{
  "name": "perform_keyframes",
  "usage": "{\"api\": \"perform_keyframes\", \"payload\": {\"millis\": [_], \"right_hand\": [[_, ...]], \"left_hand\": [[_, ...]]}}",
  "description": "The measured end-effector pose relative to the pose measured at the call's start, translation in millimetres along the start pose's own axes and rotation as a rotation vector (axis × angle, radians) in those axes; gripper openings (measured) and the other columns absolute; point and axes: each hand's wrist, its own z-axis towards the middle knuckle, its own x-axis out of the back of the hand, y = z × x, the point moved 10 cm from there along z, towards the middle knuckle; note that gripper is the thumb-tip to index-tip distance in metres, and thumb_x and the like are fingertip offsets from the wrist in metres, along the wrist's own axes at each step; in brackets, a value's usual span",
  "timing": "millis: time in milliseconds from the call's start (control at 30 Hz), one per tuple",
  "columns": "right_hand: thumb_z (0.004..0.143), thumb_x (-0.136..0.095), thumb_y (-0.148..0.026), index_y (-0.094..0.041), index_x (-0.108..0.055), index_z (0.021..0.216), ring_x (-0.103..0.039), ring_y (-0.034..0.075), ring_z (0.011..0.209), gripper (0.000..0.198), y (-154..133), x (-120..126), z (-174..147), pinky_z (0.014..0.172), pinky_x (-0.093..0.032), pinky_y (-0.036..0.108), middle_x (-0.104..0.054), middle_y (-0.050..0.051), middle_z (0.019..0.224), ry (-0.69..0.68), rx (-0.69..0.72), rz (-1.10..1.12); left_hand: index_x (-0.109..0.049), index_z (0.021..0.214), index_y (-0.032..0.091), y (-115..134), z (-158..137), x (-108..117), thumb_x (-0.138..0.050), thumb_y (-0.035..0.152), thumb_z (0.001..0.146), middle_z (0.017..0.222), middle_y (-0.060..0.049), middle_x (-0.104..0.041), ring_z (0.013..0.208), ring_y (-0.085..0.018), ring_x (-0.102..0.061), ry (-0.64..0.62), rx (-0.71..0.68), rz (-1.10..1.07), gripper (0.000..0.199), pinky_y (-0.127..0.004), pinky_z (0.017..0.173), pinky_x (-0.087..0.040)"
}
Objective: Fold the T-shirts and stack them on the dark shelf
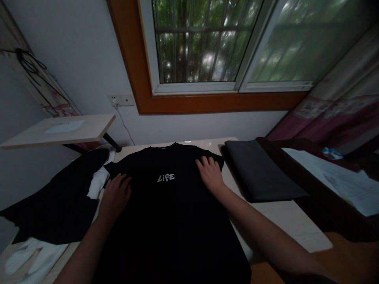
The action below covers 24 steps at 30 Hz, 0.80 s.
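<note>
A black T-shirt [174, 221] with small white lettering on its chest lies spread out on the pale table [284, 217], collar toward the wall. My left hand [116, 194] rests on the shirt near the left sleeve, fingers stretched and a little bent. On the other side, my right hand [210, 173] lies flat near the right sleeve with its fingers spread. Neither hand grips the cloth. The lower part of the shirt runs out of the bottom of the view.
To the left lie a dark garment [59, 197] and white cloth [97, 182], below a raised shelf [53, 130] with a paper on it. A folded dark grey cloth [263, 169] sits at the right. Behind are a wall socket [121, 99] with a cable and a window [201, 43].
</note>
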Motion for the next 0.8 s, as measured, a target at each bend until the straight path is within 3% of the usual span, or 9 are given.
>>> {"api": "perform_keyframes", "payload": {"millis": [133, 300, 533, 800], "right_hand": [[0.099, -0.041, -0.015, -0.023, -0.058, 0.129, -0.049, 0.031, 0.106, 0.035, 12, -2, -18, 0.085, -0.041, 0.042, -0.059, 0.015, 0.120, -0.051, -0.018, -0.006], [0.099, -0.043, -0.014, -0.021, -0.059, 0.123, -0.051, 0.029, 0.105, 0.030, 22, -12, -23, 0.082, -0.044, 0.038, -0.059, 0.014, 0.116, -0.097, -0.016, 0.053], [0.098, -0.041, -0.009, -0.016, -0.061, 0.114, -0.052, 0.028, 0.104, 0.026, 23, -11, -16, 0.085, -0.044, 0.037, -0.060, 0.014, 0.111, -0.094, 0.015, 0.015], [0.098, -0.041, -0.009, -0.015, -0.062, 0.110, -0.054, 0.029, 0.102, 0.025, 64, -13, -7, 0.078, -0.044, 0.036, -0.061, 0.017, 0.107, -0.083, -0.100, -0.057]], "left_hand": [[-0.067, 0.122, 0.019, 0, -6, 15, -0.045, 0.032, 0.095, 0.119, -0.015, -0.064, 0.111, -0.033, -0.057, 0.000, 0.088, 0.085, 0.036, -0.049, 0.094, -0.048], [-0.069, 0.104, 0.020, 6, -5, 23, -0.047, 0.031, 0.093, 0.105, -0.014, -0.062, 0.097, -0.032, -0.054, -0.006, 0.128, 0.165, 0.027, -0.046, 0.080, -0.047], [-0.068, 0.107, 0.020, 9, -3, 20, -0.045, 0.032, 0.095, 0.103, -0.012, -0.062, 0.094, -0.030, -0.056, -0.067, 0.092, 0.164, 0.029, -0.043, 0.081, -0.047], [-0.066, 0.123, 0.022, 39, 2, 18, -0.046, 0.034, 0.096, 0.116, -0.012, -0.065, 0.104, -0.031, -0.058, -0.067, 0.004, -0.013, 0.035, -0.044, 0.087, -0.048]]}}
